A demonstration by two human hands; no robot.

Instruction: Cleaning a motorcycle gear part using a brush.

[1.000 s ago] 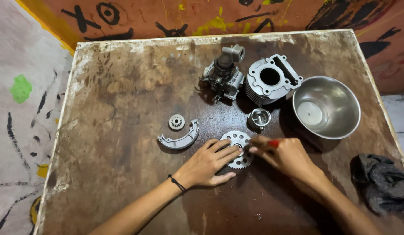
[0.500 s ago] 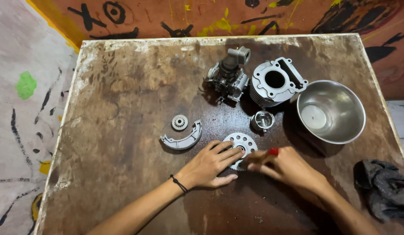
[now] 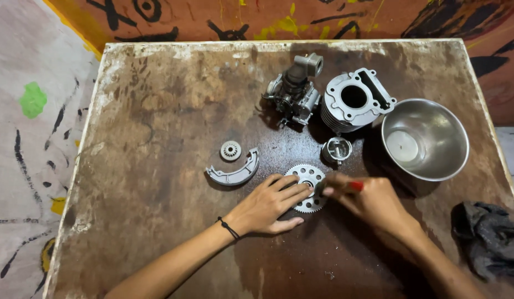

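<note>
The left hand (image 3: pixel 268 205) lies flat and open on the sprocket (image 3: pixel 306 187), fingers spread over its near-left edge, pinning it to the worktop (image 3: pixel 157 111); it grips nothing. The right hand (image 3: pixel 373 202) is closed round a red-handled tool (image 3: pixel 354 186), its tip touching the sprocket's right side near the hub. What kind of tool it is cannot be told.

Against the picture of a second ago, both hands sit in nearly the same places relative to the sprocket; the left has kept pressing down and the tool has stayed at the hub. The view has shifted slightly, nothing on the worktop has moved. The work on the sprocket looks to be under way, not finished.

Just above the sprocket stands a piston (image 3: pixel 337 149). To the left lie a brake shoe (image 3: pixel 235 174) and a small gear (image 3: pixel 230 150). Farther up are a carburettor (image 3: pixel 294 91) and a cylinder (image 3: pixel 354 99), touching. A steel bowl (image 3: pixel 426 138) sits right; a dark rag (image 3: pixel 489 238) lies near the right edge.
</note>
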